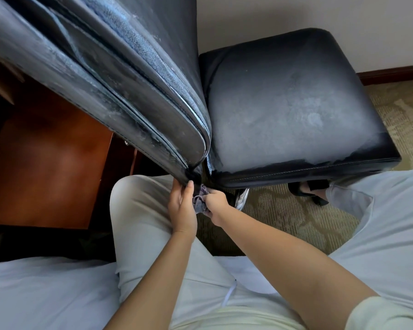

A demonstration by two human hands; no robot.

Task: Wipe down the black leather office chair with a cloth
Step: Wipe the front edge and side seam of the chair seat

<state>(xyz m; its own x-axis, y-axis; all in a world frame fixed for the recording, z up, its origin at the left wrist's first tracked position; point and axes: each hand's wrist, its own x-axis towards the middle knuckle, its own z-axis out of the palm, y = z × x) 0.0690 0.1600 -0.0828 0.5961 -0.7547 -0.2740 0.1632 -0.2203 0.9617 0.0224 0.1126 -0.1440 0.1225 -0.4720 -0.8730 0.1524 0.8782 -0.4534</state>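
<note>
The black leather chair fills the upper view: its backrest (100,75) slants from the top left down to the centre, and its dusty grey-streaked seat (291,110) lies to the right. At the joint where back meets seat, my right hand (216,202) grips a small grey-purple cloth (200,198) bunched against the chair's lower edge. My left hand (180,206) sits beside it with fingers straight, its fingertips touching the bottom corner of the backrest.
A brown wooden desk (45,167) stands at the left, close behind the backrest. Patterned carpet (284,217) lies under the chair, with a chrome chair leg (241,198) near my right hand. My knees in pale trousers flank both hands. A wall is behind.
</note>
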